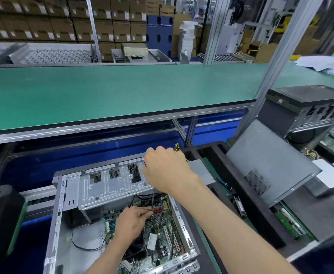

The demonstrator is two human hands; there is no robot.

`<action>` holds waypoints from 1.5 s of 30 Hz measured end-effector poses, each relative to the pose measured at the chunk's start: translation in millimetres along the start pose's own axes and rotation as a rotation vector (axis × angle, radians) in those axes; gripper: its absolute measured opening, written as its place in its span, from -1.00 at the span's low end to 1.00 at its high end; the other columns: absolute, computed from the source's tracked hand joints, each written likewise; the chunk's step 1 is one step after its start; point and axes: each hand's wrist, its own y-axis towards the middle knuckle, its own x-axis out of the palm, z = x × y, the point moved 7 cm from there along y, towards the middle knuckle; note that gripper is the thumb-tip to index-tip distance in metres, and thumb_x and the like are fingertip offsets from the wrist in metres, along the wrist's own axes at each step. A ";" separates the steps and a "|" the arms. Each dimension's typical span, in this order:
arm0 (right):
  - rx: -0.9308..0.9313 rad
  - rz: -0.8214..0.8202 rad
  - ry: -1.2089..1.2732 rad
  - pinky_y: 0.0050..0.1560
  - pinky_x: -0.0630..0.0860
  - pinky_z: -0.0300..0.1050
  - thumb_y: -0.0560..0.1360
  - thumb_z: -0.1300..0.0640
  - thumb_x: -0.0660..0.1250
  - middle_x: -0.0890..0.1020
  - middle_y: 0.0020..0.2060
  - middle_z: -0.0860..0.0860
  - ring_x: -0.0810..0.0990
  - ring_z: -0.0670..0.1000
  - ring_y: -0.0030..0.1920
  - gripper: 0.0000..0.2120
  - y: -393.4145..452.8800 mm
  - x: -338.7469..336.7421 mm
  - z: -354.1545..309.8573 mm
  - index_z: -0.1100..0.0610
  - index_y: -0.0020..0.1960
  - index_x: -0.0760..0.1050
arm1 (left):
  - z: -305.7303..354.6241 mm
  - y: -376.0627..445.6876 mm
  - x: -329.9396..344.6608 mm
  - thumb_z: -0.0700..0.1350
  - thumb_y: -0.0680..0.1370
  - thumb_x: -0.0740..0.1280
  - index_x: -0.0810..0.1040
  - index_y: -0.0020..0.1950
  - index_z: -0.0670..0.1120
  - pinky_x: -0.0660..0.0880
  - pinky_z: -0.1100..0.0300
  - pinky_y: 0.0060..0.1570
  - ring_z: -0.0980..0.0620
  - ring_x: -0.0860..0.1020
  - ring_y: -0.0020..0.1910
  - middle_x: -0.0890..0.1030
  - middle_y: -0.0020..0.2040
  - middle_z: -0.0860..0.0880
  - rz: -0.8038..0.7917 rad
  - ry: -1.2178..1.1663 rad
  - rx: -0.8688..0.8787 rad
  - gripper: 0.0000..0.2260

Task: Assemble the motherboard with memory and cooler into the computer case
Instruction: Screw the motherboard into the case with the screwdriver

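The case (94, 206) lies open on its side at the near edge of the line, and the motherboard (162, 232) already sits flat on its floor, below the drive cage (110, 184). The right hand (166, 169) is raised above the cage, closed around the top of a screwdriver (153, 196) whose thin shaft runs straight down to the board. The left hand (131, 220) rests low inside the case, its fingers (147, 211) pinched narrow around the shaft's tip beside a red part; whether they also hold a screw cannot be seen. This looks like the board being screwed down. The main risk is the tip slipping off the screw head: the driver is long and held only at its top, so any tilt from the right hand would swing the point sideways into the board's traces or small parts, or into the left fingers steadying it. A screw started crooked could cross-thread in its standoff. A dropped screw could roll under the board or among the slots and be hard to find. Black cables (162, 218) cross the board close to the shaft and could catch or get pinched. The cooler fan (136, 248) sits just under the left wrist, so pressing down there could strain it.
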 end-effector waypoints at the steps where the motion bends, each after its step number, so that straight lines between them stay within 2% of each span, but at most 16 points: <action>1: -0.017 -0.040 0.033 -0.23 0.30 0.03 0.50 0.06 0.34 0.29 -0.25 0.01 0.47 0.18 -0.18 -0.74 -0.2 0.1 -0.5 0.12 -0.05 0.26 | -0.2 -0.3 0.2 0.14 0.59 0.35 0.71 0.05 0.19 0.58 0.21 -0.06 0.30 0.59 -0.04 0.61 0.12 0.38 0.002 -0.003 -0.001 -0.84; 4: -0.069 -0.161 0.180 -0.19 0.32 0.05 0.39 0.15 0.36 0.38 -0.08 0.04 0.40 0.15 -0.18 -0.71 -1.1 0.3 -1.9 0.12 0.04 0.33 | 0.1 -1.0 -0.5 0.13 0.58 0.36 0.72 0.05 0.18 0.58 0.20 -0.05 0.28 0.59 0.00 0.62 0.12 0.36 0.006 -0.016 -0.001 -0.84; 8: 0.005 -0.087 0.080 -0.18 0.28 0.03 0.53 0.17 0.27 0.28 -0.27 0.01 0.36 0.16 -0.18 -0.82 -0.1 -2.3 3.0 0.15 -0.04 0.26 | -0.7 -1.4 0.0 0.12 0.58 0.36 0.72 0.05 0.18 0.59 0.18 -0.05 0.26 0.61 -0.05 0.62 0.12 0.38 -0.007 -0.035 -0.005 -0.84; 10: 0.028 -0.066 0.025 -0.19 0.27 0.03 0.56 0.14 0.26 0.25 -0.28 0.01 0.36 0.15 -0.18 -0.83 0.1 -2.3 4.3 0.15 -0.05 0.26 | -0.7 -0.7 1.2 0.13 0.59 0.35 0.72 0.05 0.18 0.58 0.18 -0.04 0.29 0.59 -0.03 0.61 0.12 0.38 -0.015 -0.024 -0.002 -0.84; 15: -0.073 -0.197 0.209 -0.16 0.37 0.04 0.42 0.16 0.34 0.43 -0.03 0.04 0.42 0.15 -0.14 -0.72 -2.4 0.1 -4.1 0.12 0.10 0.38 | -2.0 -0.8 0.8 0.16 0.57 0.36 0.71 0.05 0.20 0.58 0.20 -0.04 0.28 0.59 0.01 0.62 0.11 0.38 0.002 -0.021 -0.009 -0.84; 17: -0.063 -0.186 0.241 -0.14 0.40 0.05 0.44 0.19 0.32 0.44 -0.09 0.05 0.43 0.16 -0.12 -0.78 -1.3 0.8 -4.6 0.15 0.05 0.36 | -2.6 -0.8 1.2 0.16 0.57 0.36 0.71 0.05 0.21 0.59 0.19 -0.05 0.30 0.59 -0.02 0.61 0.09 0.39 -0.005 -0.039 -0.020 -0.84; 21: 0.015 -0.028 0.040 -0.21 0.28 0.03 0.59 0.10 0.25 0.23 -0.31 -0.01 0.35 0.15 -0.19 -0.80 2.0 0.6 0.8 0.15 -0.03 0.24 | -2.7 -1.8 0.9 0.18 0.57 0.35 0.70 0.04 0.22 0.59 0.20 -0.09 0.29 0.61 -0.11 0.61 0.09 0.40 -0.006 -0.029 -0.024 -0.84; 23: 0.004 -0.036 0.044 -0.23 0.29 0.03 0.56 0.06 0.28 0.28 -0.28 0.01 0.36 0.14 -0.21 -0.76 2.1 1.3 1.7 0.14 -0.02 0.23 | -2.6 -2.4 0.7 0.18 0.57 0.35 0.70 0.05 0.22 0.57 0.24 -0.15 0.30 0.59 -0.19 0.61 0.10 0.40 -0.005 -0.025 -0.031 -0.83; 25: -0.042 -0.131 0.159 -0.23 0.37 0.05 0.46 0.12 0.34 0.37 -0.15 0.03 0.43 0.14 -0.18 -0.73 1.4 3.5 -0.5 0.12 0.01 0.28 | -2.0 -3.1 0.4 0.18 0.57 0.35 0.71 0.06 0.21 0.56 0.23 -0.18 0.27 0.60 -0.26 0.61 0.11 0.39 -0.011 -0.025 -0.036 -0.82; 28: -0.067 -0.208 0.264 -0.10 0.50 0.11 0.39 0.22 0.32 0.46 -0.09 0.04 0.48 0.16 -0.11 -0.75 0.8 4.0 -1.0 0.12 0.03 0.36 | -1.5 -3.3 0.2 0.17 0.57 0.35 0.71 0.06 0.19 0.59 0.18 -0.10 0.21 0.63 -0.16 0.62 0.13 0.36 -0.018 -0.039 -0.036 -0.82; 31: -0.020 -0.119 0.194 -0.29 0.34 0.00 0.48 0.19 0.29 0.33 -0.27 0.02 0.39 0.16 -0.18 -0.82 1.6 2.9 3.1 0.15 -0.05 0.27 | -0.9 -3.3 -0.4 0.16 0.57 0.35 0.71 0.06 0.18 0.60 0.16 -0.06 0.23 0.61 -0.11 0.62 0.14 0.35 -0.015 -0.042 -0.035 -0.82; 34: 0.007 -0.047 0.112 -0.24 0.27 0.00 0.56 0.16 0.26 0.20 -0.33 -0.02 0.33 0.15 -0.20 -0.80 1.0 1.0 3.7 0.14 -0.05 0.22 | -0.1 -3.5 -1.0 0.17 0.57 0.35 0.71 0.07 0.18 0.59 0.17 -0.11 0.20 0.63 -0.19 0.63 0.13 0.34 -0.014 -0.038 -0.038 -0.81; 37: -0.054 -0.123 0.192 -0.20 0.39 0.04 0.46 0.16 0.34 0.37 -0.21 0.03 0.42 0.15 -0.16 -0.77 1.3 2.7 -1.8 0.14 -0.01 0.30 | 1.2 -3.7 -2.0 0.17 0.58 0.35 0.71 0.08 0.17 0.60 0.15 -0.08 0.14 0.65 -0.14 0.64 0.13 0.32 -0.014 -0.016 -0.026 -0.80; 40: -0.093 -0.216 0.248 -0.05 0.51 0.11 0.38 0.23 0.33 0.48 -0.08 0.06 0.49 0.15 -0.09 -0.75 1.8 5.5 -5.4 0.14 0.03 0.39 | 1.4 -3.6 -2.1 0.15 0.58 0.35 0.72 0.07 0.16 0.59 0.17 -0.07 0.17 0.64 -0.12 0.63 0.13 0.32 -0.011 -0.026 -0.029 -0.82; 43: -0.045 -0.178 0.226 -0.02 0.52 0.15 0.40 0.21 0.33 0.49 -0.08 0.09 0.48 0.19 -0.07 -0.77 2.9 6.6 -2.3 0.17 0.03 0.39 | 1.8 -3.4 -2.2 0.15 0.58 0.36 0.71 0.08 0.16 0.58 0.20 -0.07 0.21 0.62 -0.10 0.63 0.14 0.31 -0.007 -0.030 -0.030 -0.82; 45: -0.021 -0.134 0.225 -0.10 0.48 0.08 0.40 0.20 0.34 0.47 -0.10 0.09 0.45 0.20 -0.09 -0.77 2.0 7.1 -2.1 0.18 0.00 0.37 | 2.1 -3.8 -2.6 0.15 0.58 0.35 0.71 0.09 0.17 0.58 0.20 -0.08 0.22 0.61 -0.07 0.63 0.14 0.32 -0.008 -0.020 -0.025 -0.81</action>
